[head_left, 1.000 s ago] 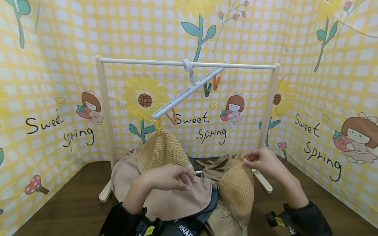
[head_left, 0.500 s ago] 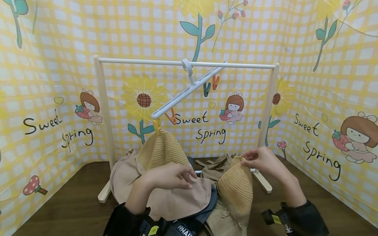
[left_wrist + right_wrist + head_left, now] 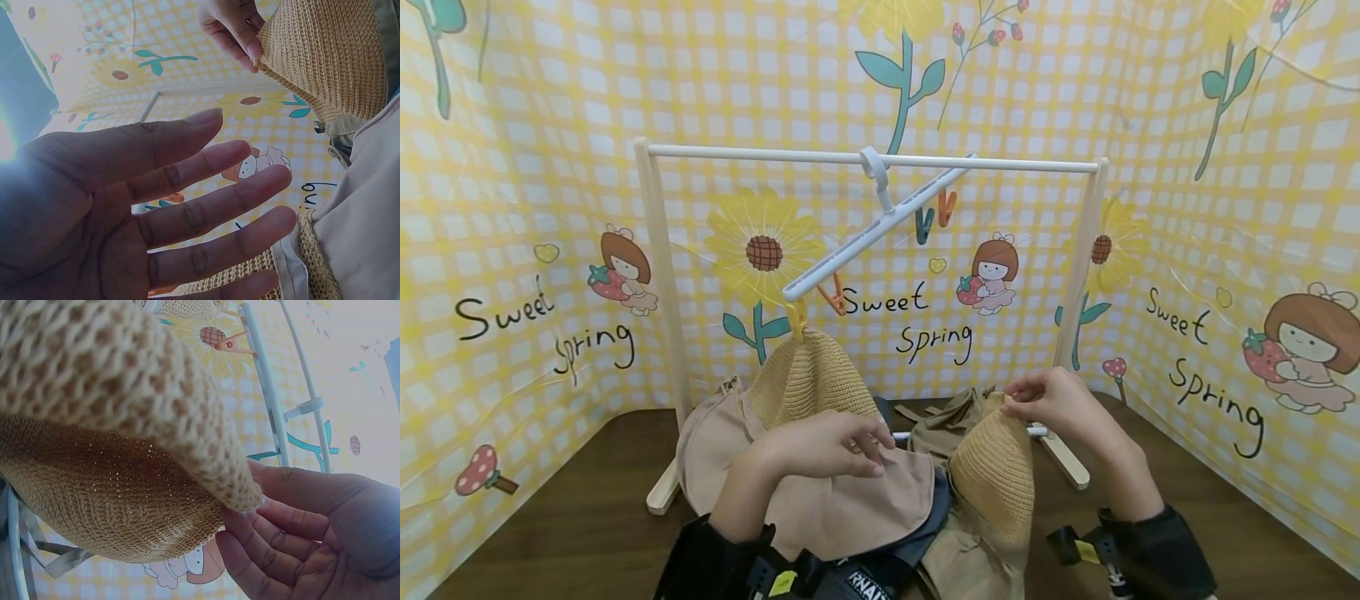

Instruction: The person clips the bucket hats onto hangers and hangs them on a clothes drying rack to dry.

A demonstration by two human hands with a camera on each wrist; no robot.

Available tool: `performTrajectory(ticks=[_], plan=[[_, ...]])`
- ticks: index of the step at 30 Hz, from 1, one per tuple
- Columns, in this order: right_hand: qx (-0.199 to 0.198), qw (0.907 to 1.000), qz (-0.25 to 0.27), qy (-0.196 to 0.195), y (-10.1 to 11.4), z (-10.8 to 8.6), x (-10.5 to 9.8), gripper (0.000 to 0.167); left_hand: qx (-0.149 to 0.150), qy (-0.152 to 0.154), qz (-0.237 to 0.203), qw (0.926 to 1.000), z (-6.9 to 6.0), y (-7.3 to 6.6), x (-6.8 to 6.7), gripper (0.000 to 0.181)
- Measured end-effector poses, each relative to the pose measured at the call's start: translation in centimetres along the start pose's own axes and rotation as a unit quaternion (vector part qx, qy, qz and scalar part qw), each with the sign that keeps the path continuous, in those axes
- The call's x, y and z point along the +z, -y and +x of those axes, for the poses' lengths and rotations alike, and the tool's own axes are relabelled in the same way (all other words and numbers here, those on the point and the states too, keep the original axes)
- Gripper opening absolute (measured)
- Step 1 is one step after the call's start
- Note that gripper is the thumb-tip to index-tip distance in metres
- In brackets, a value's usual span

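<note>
In the head view, a woven straw piece (image 3: 992, 467) with khaki cloth below it stands at the right, like part of a sun hat. My right hand (image 3: 1054, 408) pinches its upper edge between thumb and fingers; the right wrist view shows the woven straw edge (image 3: 231, 481) between them. My left hand (image 3: 827, 446) hovers over pinkish-beige cloth (image 3: 850, 517), fingers relaxed and apart, holding nothing. A second straw piece (image 3: 812, 375) hangs at left from a yellow clip (image 3: 797, 317) on a white hanger (image 3: 880, 227). Whether the two straw pieces join is hidden.
The hanger tilts down to the left on the rack's white bar (image 3: 760, 154). An orange clip (image 3: 832, 293), a green clip (image 3: 924, 225) and another orange clip (image 3: 947, 207) hang from it. Dark cloth with lettering (image 3: 868, 579) lies at the front on the brown table (image 3: 572, 508).
My right hand has shifted slightly left, drawing the pinched straw edge along. The left hand stays almost where it was, and the hanger keeps its tilt.
</note>
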State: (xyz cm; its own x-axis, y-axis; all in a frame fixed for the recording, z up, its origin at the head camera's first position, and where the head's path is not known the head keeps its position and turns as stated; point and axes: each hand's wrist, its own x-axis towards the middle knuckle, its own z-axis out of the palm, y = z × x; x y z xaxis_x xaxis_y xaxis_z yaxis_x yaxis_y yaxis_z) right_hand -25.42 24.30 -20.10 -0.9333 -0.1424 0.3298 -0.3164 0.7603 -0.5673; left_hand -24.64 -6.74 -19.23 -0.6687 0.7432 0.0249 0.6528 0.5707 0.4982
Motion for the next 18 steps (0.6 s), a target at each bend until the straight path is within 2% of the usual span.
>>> performTrajectory(ticks=[6,18], plan=[[0.009,0.9997,0.021,0.005,0.09,0.06,0.09,0.030,-0.003,0.002,-0.007,1.0000,-0.01,-0.07,0.03,0.027],[0.002,0.9998,0.014,0.011,0.11,0.48,0.17,0.027,0.004,0.003,0.004,1.0000,-0.11,-0.05,-0.12,0.027]])
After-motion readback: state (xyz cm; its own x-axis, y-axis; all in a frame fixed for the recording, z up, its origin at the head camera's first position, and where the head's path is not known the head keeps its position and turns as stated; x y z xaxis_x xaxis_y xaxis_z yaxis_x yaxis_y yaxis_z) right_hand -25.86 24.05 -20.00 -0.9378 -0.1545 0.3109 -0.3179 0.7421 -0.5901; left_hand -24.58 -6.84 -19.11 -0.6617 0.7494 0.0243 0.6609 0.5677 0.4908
